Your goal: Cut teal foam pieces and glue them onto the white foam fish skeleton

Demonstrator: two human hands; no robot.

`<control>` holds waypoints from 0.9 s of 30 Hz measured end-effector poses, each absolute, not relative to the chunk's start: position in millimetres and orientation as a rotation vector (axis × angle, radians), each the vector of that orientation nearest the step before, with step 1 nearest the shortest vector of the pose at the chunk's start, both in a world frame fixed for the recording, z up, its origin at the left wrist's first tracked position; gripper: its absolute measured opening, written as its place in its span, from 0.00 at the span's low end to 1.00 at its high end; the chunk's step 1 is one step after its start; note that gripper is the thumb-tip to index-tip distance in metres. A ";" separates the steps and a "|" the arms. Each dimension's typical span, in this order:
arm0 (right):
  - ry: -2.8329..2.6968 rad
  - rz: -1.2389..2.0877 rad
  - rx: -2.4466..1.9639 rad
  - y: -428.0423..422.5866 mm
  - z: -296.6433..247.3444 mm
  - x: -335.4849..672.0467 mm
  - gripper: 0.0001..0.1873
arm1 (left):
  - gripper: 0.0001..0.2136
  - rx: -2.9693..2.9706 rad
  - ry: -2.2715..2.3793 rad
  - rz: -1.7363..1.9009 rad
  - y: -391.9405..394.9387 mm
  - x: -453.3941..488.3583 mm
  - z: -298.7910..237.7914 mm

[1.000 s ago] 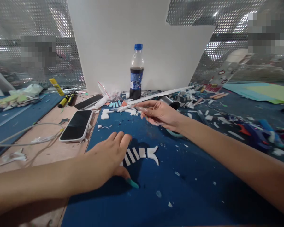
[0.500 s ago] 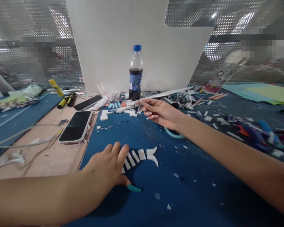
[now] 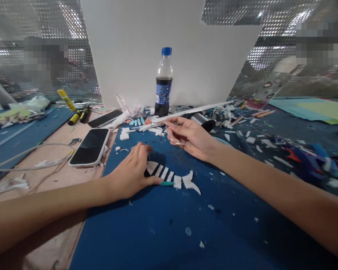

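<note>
On the blue cutting mat (image 3: pixel 163 225) lies a row of small white foam pieces (image 3: pixel 171 176) set out like a fish skeleton, with a tail piece (image 3: pixel 190 182) at its right end. My left hand (image 3: pixel 131 172) rests on the left end of the row, fingers arched onto the mat and thumb stretched along the lower edge of the pieces. My right hand (image 3: pixel 188 137) hovers just behind the row, its fingertips pinched together at the left on something small that I cannot make out.
A cola bottle (image 3: pixel 163 82) stands before a white board (image 3: pixel 169 48). A phone (image 3: pixel 90 147) lies face up at the mat's left edge, by a white cable (image 3: pixel 28 152) and yellow-black markers (image 3: pixel 78 116). Foam scraps (image 3: pixel 242 135) and coloured paper sheets (image 3: pixel 312 108) cover the right.
My left hand slid forward and right along the row, uncovering the pieces near its head end. My right hand drew back slightly toward me, still pinched.
</note>
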State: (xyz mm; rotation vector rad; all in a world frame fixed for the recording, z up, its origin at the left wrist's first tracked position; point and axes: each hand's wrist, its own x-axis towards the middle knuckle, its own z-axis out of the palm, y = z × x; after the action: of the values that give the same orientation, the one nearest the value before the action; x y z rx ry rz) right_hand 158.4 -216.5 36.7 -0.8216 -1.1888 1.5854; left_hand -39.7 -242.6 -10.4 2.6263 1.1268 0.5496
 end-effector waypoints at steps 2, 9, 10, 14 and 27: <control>-1.246 1.561 -0.815 -218.7 34.9 156.2 0.02 | 0.27 2.470 1.175 0.555 -241.8 -40.2 -12.1; -1.297 1.565 -0.775 -222.5 25.0 152.2 0.02 | 0.25 2.244 1.110 0.604 -237.6 -36.5 -6.8; -1.296 1.582 -0.773 -223.8 23.7 151.1 0.02 | 0.25 2.221 1.119 0.606 -237.1 -36.1 -5.8; -1.280 1.630 -0.763 -230.2 21.5 145.0 0.02 | 0.30 2.077 1.103 0.699 -237.3 -35.7 -4.3; -1.309 1.556 -0.776 -230.3 7.2 140.5 0.05 | 0.22 1.818 0.865 0.654 -228.3 -39.2 -9.3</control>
State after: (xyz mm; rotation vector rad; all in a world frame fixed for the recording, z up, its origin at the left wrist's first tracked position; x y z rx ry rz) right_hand 140.5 -230.3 7.2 -0.7756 -1.3089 1.5564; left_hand -39.2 -228.3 -9.3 1.8175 0.8645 0.6544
